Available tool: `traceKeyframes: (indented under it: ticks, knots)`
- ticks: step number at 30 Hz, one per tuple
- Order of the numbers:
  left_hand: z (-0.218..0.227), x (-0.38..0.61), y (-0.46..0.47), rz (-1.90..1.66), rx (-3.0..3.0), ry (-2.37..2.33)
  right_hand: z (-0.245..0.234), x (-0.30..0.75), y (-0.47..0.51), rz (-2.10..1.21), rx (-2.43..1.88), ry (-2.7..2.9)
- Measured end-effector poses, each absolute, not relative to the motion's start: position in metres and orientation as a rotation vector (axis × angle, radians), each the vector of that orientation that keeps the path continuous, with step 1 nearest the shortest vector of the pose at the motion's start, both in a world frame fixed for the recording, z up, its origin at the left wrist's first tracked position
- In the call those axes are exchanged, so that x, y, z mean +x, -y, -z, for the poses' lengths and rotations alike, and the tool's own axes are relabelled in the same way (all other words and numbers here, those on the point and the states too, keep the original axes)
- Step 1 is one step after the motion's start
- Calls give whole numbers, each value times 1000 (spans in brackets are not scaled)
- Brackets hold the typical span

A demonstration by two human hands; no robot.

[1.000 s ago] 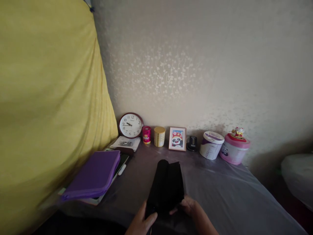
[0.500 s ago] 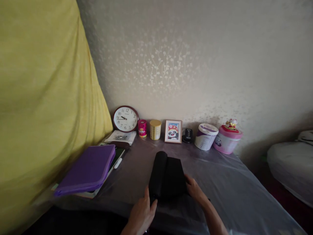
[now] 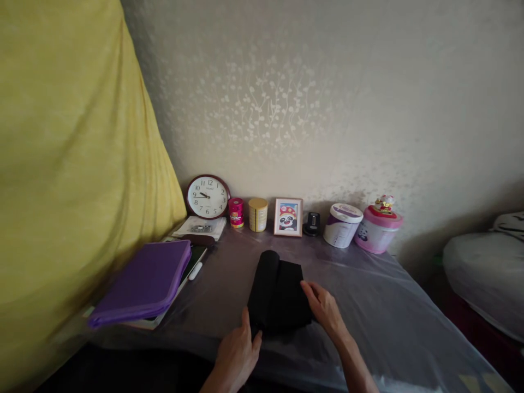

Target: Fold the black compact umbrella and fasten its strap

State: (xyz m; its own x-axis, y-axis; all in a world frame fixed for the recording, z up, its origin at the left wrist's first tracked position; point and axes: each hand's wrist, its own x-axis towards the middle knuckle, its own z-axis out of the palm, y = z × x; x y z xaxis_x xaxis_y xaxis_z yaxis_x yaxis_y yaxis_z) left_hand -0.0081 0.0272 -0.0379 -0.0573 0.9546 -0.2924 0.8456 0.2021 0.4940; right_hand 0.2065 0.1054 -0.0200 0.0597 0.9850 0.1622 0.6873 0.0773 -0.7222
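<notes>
A black, soft-looking item, partly rolled, lies on the grey-covered table in front of me. Its left side is a thick roll, and a flat flap stretches to the right; I cannot tell its exact kind. My left hand grips the near end of the roll, with the thumb and a finger around it. On the flap's right edge, my right hand is closed, thumb on top and the other fingers partly hidden.
To the left, a purple zip folder rests on books beside a white pen-like object. Along the wall stand a clock, a pink can, a yellow can, a panda picture frame, a black device and two tubs.
My right hand has moved up along the flap's right edge and now shows its thumb on top. My left hand stays at the roll's near end. The view has shifted slightly.
</notes>
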Motion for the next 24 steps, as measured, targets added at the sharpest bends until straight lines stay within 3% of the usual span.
traceKeyframes:
  ticks: [12,24]
  knots:
    - [35,-8,-26,-227,1748,-1915,8,145,-133,-950,-1372,1548]
    - [43,-7,-29,-186,1773,-1947,26,79,-150,-789,-1531,1795]
